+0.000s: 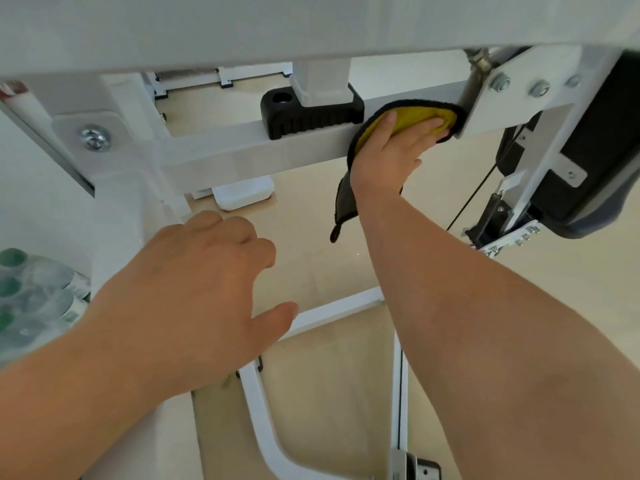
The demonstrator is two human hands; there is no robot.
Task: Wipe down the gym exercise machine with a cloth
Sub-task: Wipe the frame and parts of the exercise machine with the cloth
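The gym machine has a white steel frame; one crossbar [221,157] runs across the middle of the view. A yellow cloth with a black border [412,116] lies on the right end of that bar, one corner hanging down below it. My right hand [394,150] presses the cloth flat against the bar with straight fingers. My left hand [194,289] hovers lower left near the white upright post, fingers loosely curled, holding nothing.
A black rubber stop [311,116] sits on the crossbar left of the cloth. A bolted bracket plate [519,88], a thin cable [474,195] and a black padded part [588,150] are at right. Lower frame tubes [332,311] cross the beige floor. Bottles [31,292] stand at left.
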